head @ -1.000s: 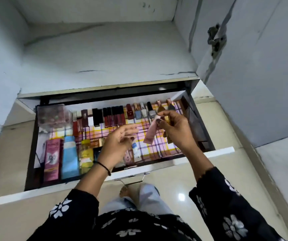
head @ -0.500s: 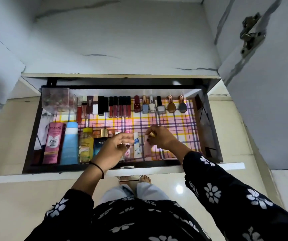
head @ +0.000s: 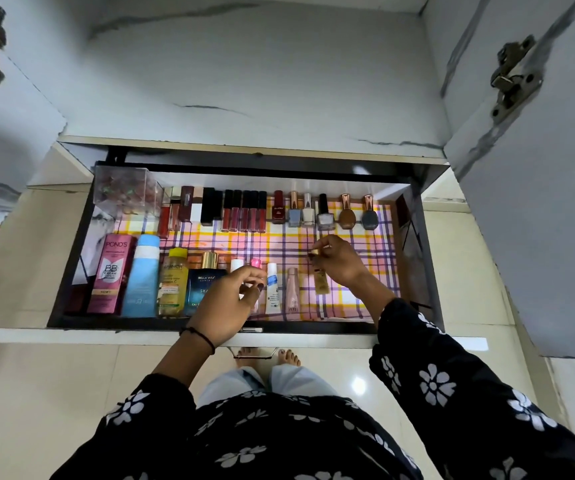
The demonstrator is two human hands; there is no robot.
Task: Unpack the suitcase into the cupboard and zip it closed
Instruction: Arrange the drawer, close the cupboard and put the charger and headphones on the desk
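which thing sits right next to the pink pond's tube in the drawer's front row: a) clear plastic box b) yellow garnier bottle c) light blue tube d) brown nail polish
c: the light blue tube lies directly beside the pink Pond's tube, between it and the yellow Garnier bottle.

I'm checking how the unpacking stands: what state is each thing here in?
Drawer, pulled open.
Cupboard door, swung open.
Nail polish bottles, capped, in a row.
Pink tube, capped, lying in the front row.
Gold bottle, lying down, top pinched by the right hand.
Left hand, fingers curled above the front row, grip unclear.
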